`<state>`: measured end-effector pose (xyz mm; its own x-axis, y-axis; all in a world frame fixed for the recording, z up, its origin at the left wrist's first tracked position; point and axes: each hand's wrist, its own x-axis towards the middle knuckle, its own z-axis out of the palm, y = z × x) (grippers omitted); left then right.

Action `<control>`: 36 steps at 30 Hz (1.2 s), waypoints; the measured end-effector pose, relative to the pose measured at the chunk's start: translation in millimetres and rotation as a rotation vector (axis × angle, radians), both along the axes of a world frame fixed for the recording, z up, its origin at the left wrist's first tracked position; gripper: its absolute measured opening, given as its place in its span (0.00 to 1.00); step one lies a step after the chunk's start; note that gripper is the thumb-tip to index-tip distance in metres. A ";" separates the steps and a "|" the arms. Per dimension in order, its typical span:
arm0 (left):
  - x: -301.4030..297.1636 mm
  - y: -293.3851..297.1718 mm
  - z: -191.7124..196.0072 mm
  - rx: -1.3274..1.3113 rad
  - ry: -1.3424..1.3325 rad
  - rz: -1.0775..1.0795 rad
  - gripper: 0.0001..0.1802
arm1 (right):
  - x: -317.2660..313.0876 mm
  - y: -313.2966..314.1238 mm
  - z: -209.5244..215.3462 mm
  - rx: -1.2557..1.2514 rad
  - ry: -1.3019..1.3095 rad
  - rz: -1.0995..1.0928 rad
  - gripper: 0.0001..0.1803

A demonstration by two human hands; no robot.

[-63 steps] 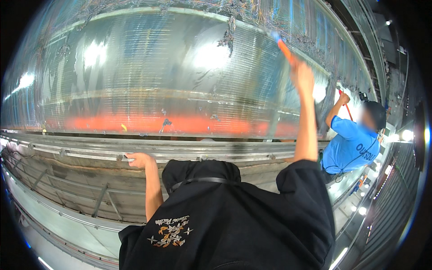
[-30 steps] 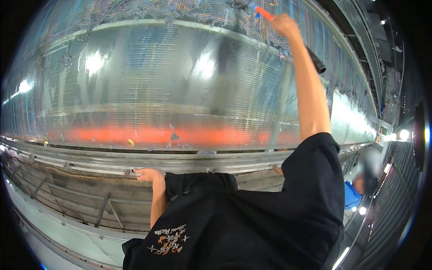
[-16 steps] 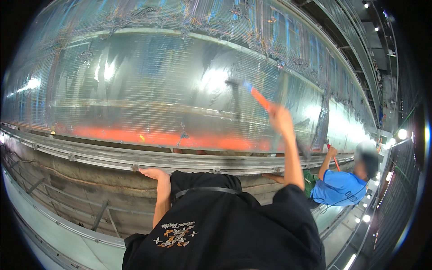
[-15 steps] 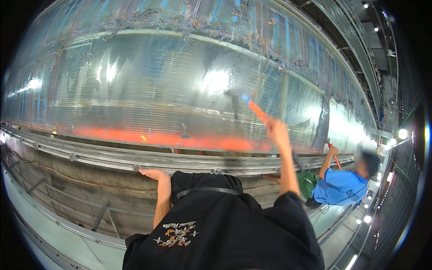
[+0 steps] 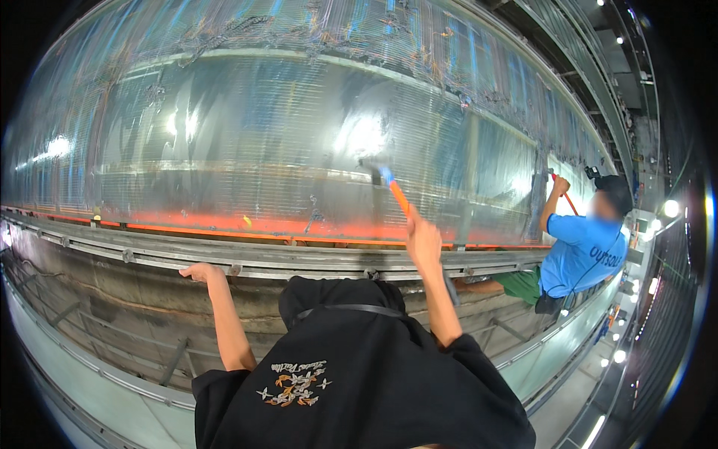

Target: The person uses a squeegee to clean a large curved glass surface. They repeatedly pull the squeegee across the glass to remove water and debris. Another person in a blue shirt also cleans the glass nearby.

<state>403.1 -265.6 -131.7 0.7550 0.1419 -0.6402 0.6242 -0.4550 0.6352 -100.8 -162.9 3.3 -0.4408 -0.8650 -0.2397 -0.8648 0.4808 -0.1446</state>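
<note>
My right hand (image 5: 423, 241) grips an orange-handled tool (image 5: 396, 193) with a blue tip and holds it up against a big curved sheet of shiny metal threads (image 5: 299, 142). The tool's tip touches the sheet just above an orange glowing band (image 5: 224, 223). My left hand (image 5: 200, 272) rests with its fingers curled over the grey metal rail (image 5: 112, 251) that runs along the foot of the sheet. My black shirt with a small embroidered pattern fills the lower middle of the view.
A person in a blue shirt (image 5: 582, 251) stands at the right and holds another orange tool up to the sheet. Below the rail lie a brown trough and metal struts (image 5: 112, 329). Small lights line a walkway at the far right.
My right hand has come down from high on the sheet to just above the rail, tool still in it. My left hand has stayed on the rail. The view has turned, showing the other person again.
</note>
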 end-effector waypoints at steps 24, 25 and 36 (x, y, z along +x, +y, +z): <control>0.3 -33.2 -1.8 0.531 -0.059 0.118 0.45 | 95.6 91.3 74.5 0.250 -0.160 0.167 0.23; 0.9 -33.8 -4.2 0.533 -0.061 0.122 0.45 | 103.3 95.8 71.7 0.256 -0.148 0.172 0.23; 7.0 -32.0 -24.2 0.572 -0.081 0.128 0.45 | 133.8 -47.1 16.9 0.063 -0.042 0.179 0.23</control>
<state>410.1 -297.6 -155.8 0.7524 0.5407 -0.3762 0.6564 -0.6634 0.3593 33.0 -210.0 20.3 -0.2694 -0.9115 -0.3106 -0.9313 0.3287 -0.1569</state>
